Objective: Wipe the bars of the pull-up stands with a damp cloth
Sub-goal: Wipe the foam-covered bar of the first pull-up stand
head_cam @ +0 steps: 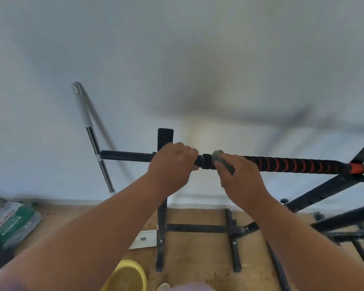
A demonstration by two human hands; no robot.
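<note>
- On the bar [292,164], the cloth [220,157] is wrapped by the right hand [242,175] for all-round contact.
- Beside it, the bar is gripped by the left hand [172,162], seemingly for steadying.

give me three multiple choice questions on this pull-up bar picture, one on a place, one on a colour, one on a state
1. Where is the cloth?
A. on the floor
B. wrapped on the bar under the right hand
C. in the yellow basin

2. What colour stripes mark the bar's right grip?
A. red
B. blue
C. white

3. What is the left hand doing?
A. hanging free
B. pointing
C. holding the bar

Answers: 1 B, the green cloth sits round the bar beneath the fingers; 2 A, red bands spiral over black; 3 C, its fingers curl over the bar.
</note>
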